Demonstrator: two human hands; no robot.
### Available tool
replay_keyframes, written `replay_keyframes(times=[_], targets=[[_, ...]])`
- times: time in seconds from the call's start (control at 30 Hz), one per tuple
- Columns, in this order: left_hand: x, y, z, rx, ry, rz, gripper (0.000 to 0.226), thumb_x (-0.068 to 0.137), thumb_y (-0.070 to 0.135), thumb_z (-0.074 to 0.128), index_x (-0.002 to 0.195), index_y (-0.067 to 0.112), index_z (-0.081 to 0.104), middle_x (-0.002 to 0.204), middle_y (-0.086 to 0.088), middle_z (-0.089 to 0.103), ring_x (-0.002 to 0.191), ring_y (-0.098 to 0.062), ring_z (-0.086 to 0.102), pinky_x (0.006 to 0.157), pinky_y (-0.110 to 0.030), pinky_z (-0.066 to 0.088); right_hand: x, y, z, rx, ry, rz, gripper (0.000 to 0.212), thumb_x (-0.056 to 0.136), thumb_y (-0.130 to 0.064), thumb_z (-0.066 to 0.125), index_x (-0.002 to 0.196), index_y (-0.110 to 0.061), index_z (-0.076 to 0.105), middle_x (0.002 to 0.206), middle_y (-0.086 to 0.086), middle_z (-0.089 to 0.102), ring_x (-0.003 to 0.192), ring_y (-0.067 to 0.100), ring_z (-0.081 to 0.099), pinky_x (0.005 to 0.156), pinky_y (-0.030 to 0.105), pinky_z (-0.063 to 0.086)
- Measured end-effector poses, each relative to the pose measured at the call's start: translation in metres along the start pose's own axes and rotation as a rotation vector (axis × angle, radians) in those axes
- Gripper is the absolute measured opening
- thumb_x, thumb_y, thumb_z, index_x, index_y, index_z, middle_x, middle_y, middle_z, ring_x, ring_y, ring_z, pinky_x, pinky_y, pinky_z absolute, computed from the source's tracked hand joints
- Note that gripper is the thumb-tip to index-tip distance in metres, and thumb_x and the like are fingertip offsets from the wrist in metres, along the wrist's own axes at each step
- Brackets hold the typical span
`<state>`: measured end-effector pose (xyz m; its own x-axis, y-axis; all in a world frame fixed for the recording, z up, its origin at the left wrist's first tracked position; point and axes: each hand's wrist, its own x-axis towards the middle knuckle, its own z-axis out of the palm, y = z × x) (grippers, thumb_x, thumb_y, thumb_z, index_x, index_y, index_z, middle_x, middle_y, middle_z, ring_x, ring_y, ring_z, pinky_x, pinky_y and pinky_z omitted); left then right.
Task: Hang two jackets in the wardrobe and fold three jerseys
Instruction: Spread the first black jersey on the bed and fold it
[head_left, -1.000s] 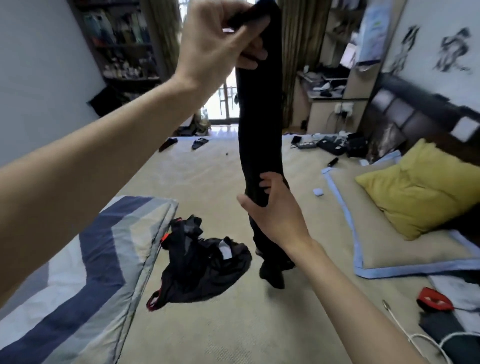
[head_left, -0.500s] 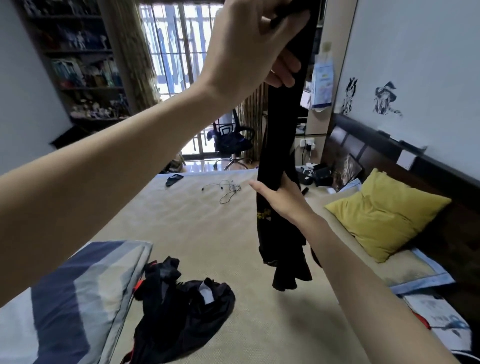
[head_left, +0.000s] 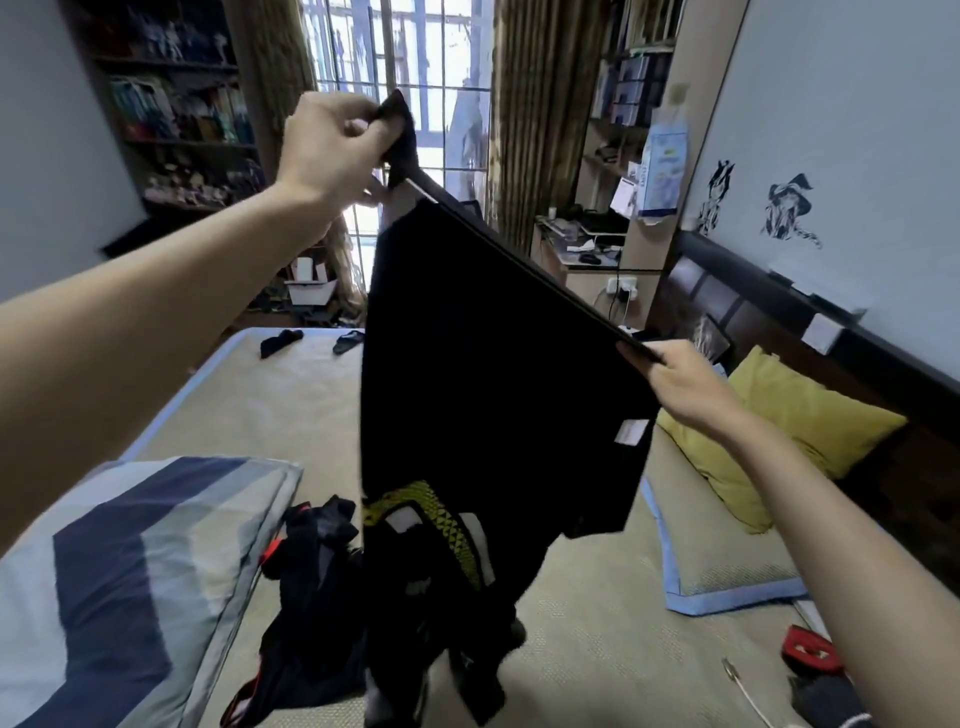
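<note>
A black jersey hangs spread out in the air above the bed, with a yellow patterned collar at its lower end and a white label near its right edge. My left hand pinches one corner of its hem high up. My right hand grips the other corner, lower and to the right, so the top edge runs taut and slanted between them. Below it, a crumpled pile of dark clothes with red trim lies on the bed, partly hidden by the hanging jersey.
The bed's tan mat stretches ahead. A folded blue-and-grey striped quilt lies at the left, a yellow cushion and a blue-edged pillow at the right. Small dark items sit at the far end. A red object and a cable lie bottom right.
The jersey hung as a narrow bunched strip before; now my right hand has slid out to the right and the cloth is pulled open into a wide flat sheet. My left hand has lowered a little.
</note>
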<state>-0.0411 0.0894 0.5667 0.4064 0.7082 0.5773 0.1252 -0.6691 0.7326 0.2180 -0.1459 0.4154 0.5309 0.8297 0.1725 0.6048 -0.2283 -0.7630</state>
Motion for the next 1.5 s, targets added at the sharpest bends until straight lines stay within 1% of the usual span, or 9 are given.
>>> replay_keyframes(times=[0.33, 0.4, 0.5, 0.67, 0.73, 0.93, 1.17, 1.33, 1.5], targets=[[0.002, -0.025, 0.003, -0.211, -0.057, -0.198, 0.022, 0.101, 0.022, 0.06, 0.108, 0.002, 0.064, 0.111, -0.028, 0.07, 0.056, -0.026, 0.073, 0.046, -0.032, 0.057, -0.006, -0.025, 0.003, -0.033, -0.205, -0.039, 0.05, 0.093, -0.055, 0.058, 0.062, -0.017, 0.071, 0.052, -0.017, 0.052, 0.05, -0.003, 0.045, 0.057, 0.024, 0.033], [-0.003, -0.017, 0.01, -0.222, -0.096, -0.169, 0.021, 0.101, 0.021, 0.059, 0.111, 0.003, 0.065, 0.101, -0.021, 0.074, 0.06, -0.025, 0.073, 0.044, -0.03, 0.055, -0.014, -0.04, 0.006, -0.153, -0.293, -0.001, 0.073, 0.072, -0.08, 0.06, 0.097, -0.014, 0.076, 0.077, -0.018, 0.067, 0.07, -0.003, 0.059, 0.07, 0.026, 0.045], [-0.013, 0.011, 0.028, -0.235, -0.155, -0.054, 0.014, 0.1, 0.018, 0.06, 0.104, 0.006, 0.067, 0.094, -0.014, 0.075, 0.062, -0.023, 0.074, 0.046, -0.031, 0.056, -0.016, -0.083, 0.028, -0.03, -0.318, 0.028, 0.131, 0.045, -0.094, 0.068, 0.152, -0.024, 0.038, 0.13, -0.012, 0.06, 0.119, 0.008, 0.059, 0.104, 0.032, 0.045], [-0.032, 0.068, 0.063, -0.251, -0.343, 0.144, 0.019, 0.095, 0.01, 0.066, 0.099, -0.008, 0.07, 0.086, -0.019, 0.075, 0.06, -0.028, 0.075, 0.052, -0.042, 0.062, 0.021, -0.141, 0.088, 0.292, -0.007, -0.134, 0.037, 0.087, -0.045, 0.077, 0.089, -0.01, 0.064, 0.08, -0.001, 0.058, 0.065, 0.001, 0.053, 0.067, 0.014, 0.041], [-0.036, 0.072, 0.065, -0.223, -0.461, 0.213, 0.019, 0.093, 0.011, 0.069, 0.102, -0.005, 0.072, 0.09, -0.015, 0.076, 0.068, -0.025, 0.076, 0.06, -0.038, 0.063, 0.037, -0.136, 0.095, 0.326, 0.115, -0.147, 0.02, 0.093, -0.025, 0.072, 0.085, -0.007, 0.069, 0.078, 0.0, 0.068, 0.067, -0.002, 0.058, 0.074, 0.017, 0.044], [-0.042, -0.016, 0.038, 0.083, -0.492, 0.423, 0.054, 0.084, 0.041, 0.076, 0.127, 0.011, 0.064, 0.125, 0.0, 0.064, 0.09, -0.005, 0.068, 0.072, -0.015, 0.054, 0.023, -0.118, 0.065, 0.392, 0.168, -0.319, 0.016, 0.102, -0.012, 0.059, 0.105, -0.002, 0.071, 0.094, -0.002, 0.072, 0.09, 0.001, 0.067, 0.089, 0.021, 0.046], [-0.093, -0.135, 0.059, -0.006, -0.987, -0.034, 0.07, 0.09, 0.033, 0.073, 0.149, 0.039, 0.036, 0.145, 0.016, 0.05, 0.126, 0.006, 0.051, 0.104, -0.023, 0.042, 0.002, -0.145, 0.034, 0.927, -0.093, -0.107, 0.017, 0.091, -0.035, 0.067, 0.093, -0.019, 0.072, 0.092, 0.002, 0.067, 0.09, 0.016, 0.064, 0.092, 0.038, 0.051], [-0.147, -0.13, 0.11, -0.308, -1.288, -0.102, 0.045, 0.101, 0.005, 0.056, 0.141, 0.025, 0.047, 0.133, 0.015, 0.059, 0.122, 0.007, 0.053, 0.105, -0.019, 0.043, -0.011, -0.165, 0.01, 1.137, -0.127, -0.157, 0.016, 0.091, -0.033, 0.061, 0.089, -0.021, 0.07, 0.082, -0.005, 0.069, 0.08, 0.008, 0.069, 0.085, 0.026, 0.058], [-0.18, -0.139, 0.127, -0.43, -1.406, -0.179, 0.019, 0.103, 0.026, 0.056, 0.111, 0.016, 0.07, 0.108, 0.007, 0.064, 0.106, -0.009, 0.055, 0.114, -0.052, 0.034, -0.015, -0.141, -0.022, 1.023, -0.016, -0.126, 0.021, 0.098, -0.031, 0.057, 0.093, -0.02, 0.074, 0.087, -0.003, 0.07, 0.085, 0.009, 0.07, 0.088, 0.027, 0.059]])
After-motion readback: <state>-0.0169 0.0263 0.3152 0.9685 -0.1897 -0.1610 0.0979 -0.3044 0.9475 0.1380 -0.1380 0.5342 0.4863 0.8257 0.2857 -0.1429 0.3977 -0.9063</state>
